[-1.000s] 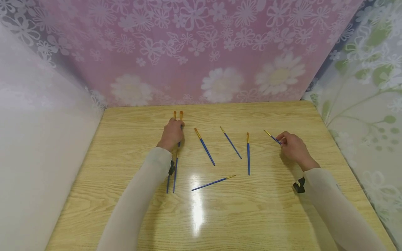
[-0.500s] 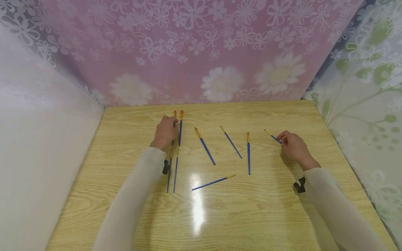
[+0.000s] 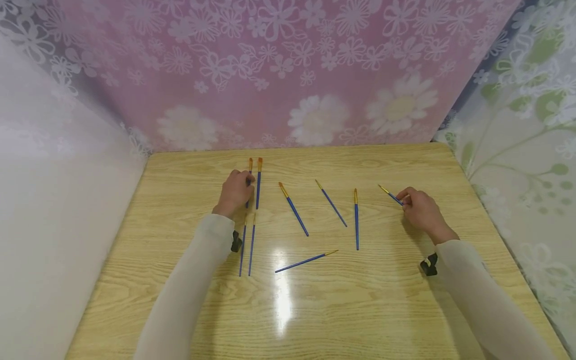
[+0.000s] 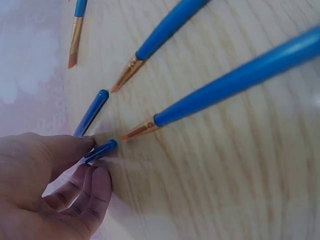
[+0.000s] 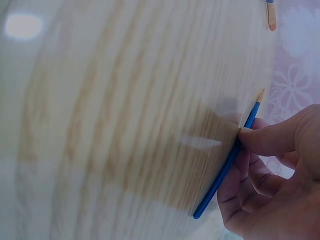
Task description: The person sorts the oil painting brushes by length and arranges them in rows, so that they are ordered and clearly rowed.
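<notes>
My left hand (image 3: 235, 192) is at the back left of the table, its thumb and fingers pinching a blue paintbrush (image 4: 104, 149) with an orange tip. Just right of it lies a wider flat paintbrush (image 3: 258, 184). Two thin paintbrushes, a left one (image 3: 242, 250) and a right one (image 3: 252, 250), lie below, tips close to the handle ends of the upper pair. Over at the right, my right hand (image 3: 422, 209) pinches a thin blue paintbrush (image 5: 225, 167) by its handle, the gold ferrule pointing up and left in the head view.
Between the hands lie an angled paintbrush (image 3: 293, 210), a thin one (image 3: 331, 203), an upright one (image 3: 356, 220) and a nearly crosswise one (image 3: 306, 261). The wooden table (image 3: 360, 310) meets a pink floral backdrop (image 3: 270, 75) behind and pale panels at both sides.
My left hand has moved left from the wider flat paintbrush, now lying free, to the paintbrush beside it. The right hand stays in place with its paintbrush.
</notes>
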Motion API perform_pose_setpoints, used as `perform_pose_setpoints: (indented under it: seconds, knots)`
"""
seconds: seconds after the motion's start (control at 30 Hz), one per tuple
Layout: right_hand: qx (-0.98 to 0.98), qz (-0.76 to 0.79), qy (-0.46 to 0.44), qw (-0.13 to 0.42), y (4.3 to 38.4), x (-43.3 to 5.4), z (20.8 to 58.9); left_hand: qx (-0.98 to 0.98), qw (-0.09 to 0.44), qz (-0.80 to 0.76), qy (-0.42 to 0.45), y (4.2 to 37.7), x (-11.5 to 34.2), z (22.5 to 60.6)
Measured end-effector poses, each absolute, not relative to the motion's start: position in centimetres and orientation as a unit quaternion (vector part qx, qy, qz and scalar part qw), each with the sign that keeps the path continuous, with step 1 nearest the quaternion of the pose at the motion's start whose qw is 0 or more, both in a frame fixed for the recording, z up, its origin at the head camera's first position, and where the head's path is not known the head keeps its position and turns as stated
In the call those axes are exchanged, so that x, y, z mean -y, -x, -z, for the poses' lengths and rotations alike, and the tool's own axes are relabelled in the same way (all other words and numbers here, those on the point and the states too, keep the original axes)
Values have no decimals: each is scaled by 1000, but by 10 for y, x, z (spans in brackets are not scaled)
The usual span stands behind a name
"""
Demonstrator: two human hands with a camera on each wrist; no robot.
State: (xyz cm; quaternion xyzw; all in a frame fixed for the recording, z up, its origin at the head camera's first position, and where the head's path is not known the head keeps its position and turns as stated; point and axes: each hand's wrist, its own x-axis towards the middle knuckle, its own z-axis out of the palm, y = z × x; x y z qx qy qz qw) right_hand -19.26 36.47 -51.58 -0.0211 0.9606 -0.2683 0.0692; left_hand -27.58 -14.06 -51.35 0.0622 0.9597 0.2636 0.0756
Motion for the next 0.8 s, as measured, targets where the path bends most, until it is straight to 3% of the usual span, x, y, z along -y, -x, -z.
perform_pose_setpoints:
  seconds: [0.8]
  knots:
    - [-961, 267, 6, 71, 187, -359, 507, -953, 69, -290, -58, 277, 145, 519]
